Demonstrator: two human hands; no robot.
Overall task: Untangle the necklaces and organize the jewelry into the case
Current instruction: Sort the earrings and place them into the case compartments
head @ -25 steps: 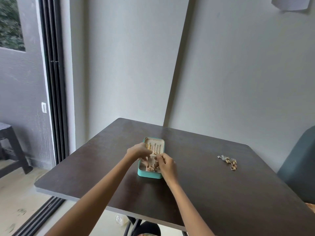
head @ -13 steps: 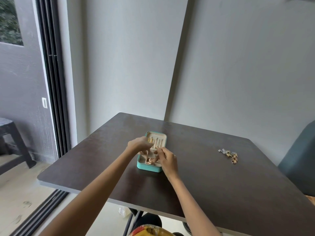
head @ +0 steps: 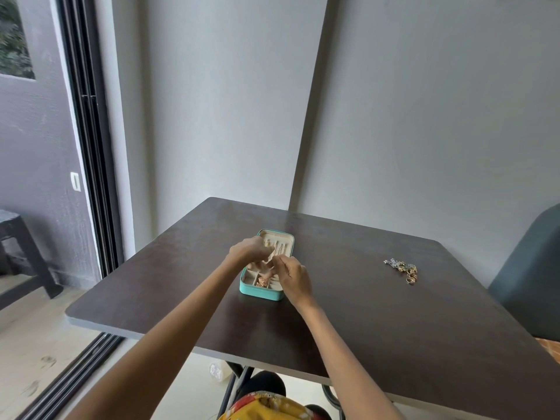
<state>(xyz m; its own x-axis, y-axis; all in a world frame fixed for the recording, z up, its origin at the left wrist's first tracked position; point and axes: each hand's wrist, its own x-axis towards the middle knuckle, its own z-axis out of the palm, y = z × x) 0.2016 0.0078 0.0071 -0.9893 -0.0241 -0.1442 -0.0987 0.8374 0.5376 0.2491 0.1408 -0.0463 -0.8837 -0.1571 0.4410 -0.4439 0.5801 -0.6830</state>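
My left hand [head: 249,251] and right hand [head: 292,275] curl together, pinching something too fine to identify above the open teal jewelry case [head: 266,266]. They've lifted slightly, uncovering a rose-gold piece [head: 263,281] in a front compartment. A tangled jewelry pile [head: 403,268] waits well apart on the table [head: 394,328].

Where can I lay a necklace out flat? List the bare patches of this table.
Bare table lies between the teal case and the jewelry pile, along the near edge, and left of the case. It is crowded over the case, where the left hand and right hand work close together.
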